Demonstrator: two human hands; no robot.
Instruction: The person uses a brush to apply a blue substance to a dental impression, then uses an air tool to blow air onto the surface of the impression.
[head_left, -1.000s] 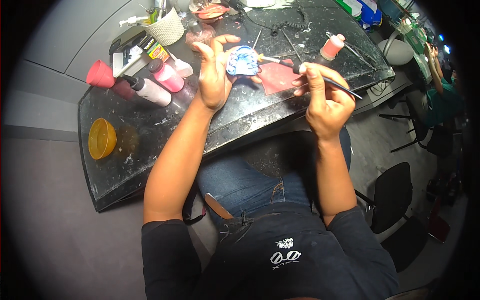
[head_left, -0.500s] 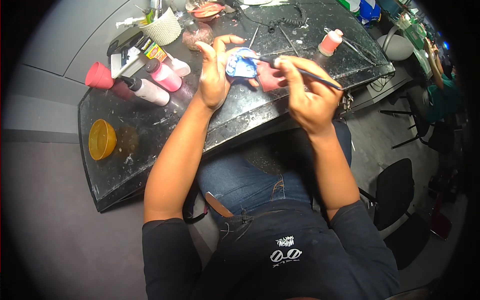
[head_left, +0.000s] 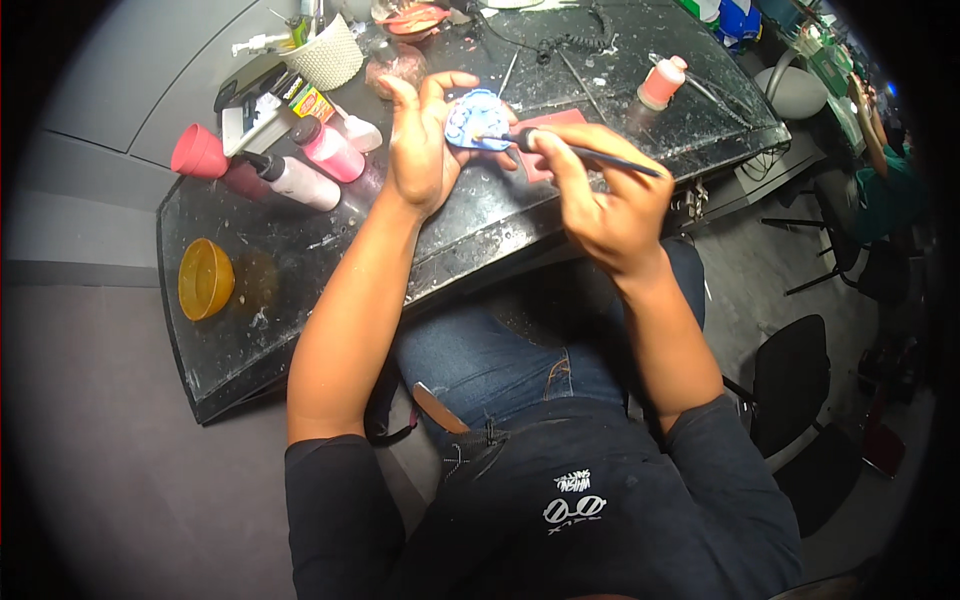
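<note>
My left hand (head_left: 418, 158) holds up a blue dental model (head_left: 476, 112) over the table, thumb raised and fingers behind and beside the model. A row of tooth shapes shows along its curved edge. In a pinch between thumb and fingers, my right hand (head_left: 622, 212) grips a slim black-handled tool (head_left: 612, 159). The tool points left, and its tip lies against the model's near part. I cannot make out the tip's exact shape. Under and beside my right fingers, a flat pink sheet (head_left: 562, 120) lies on the table.
On the black table (head_left: 330, 262) stand a pink bottle (head_left: 330, 152), a whitish bottle (head_left: 300, 184), a red cup (head_left: 198, 152), a yellow bowl (head_left: 206, 280) and a woven white basket (head_left: 326, 58). A coral bottle (head_left: 661, 84) is at right. Another person (head_left: 885, 185) is at the far right.
The model has tilted and shifted slightly in my left hand. My right hand has moved a little left and down, bringing the tool's tip to the model's nearer part.
</note>
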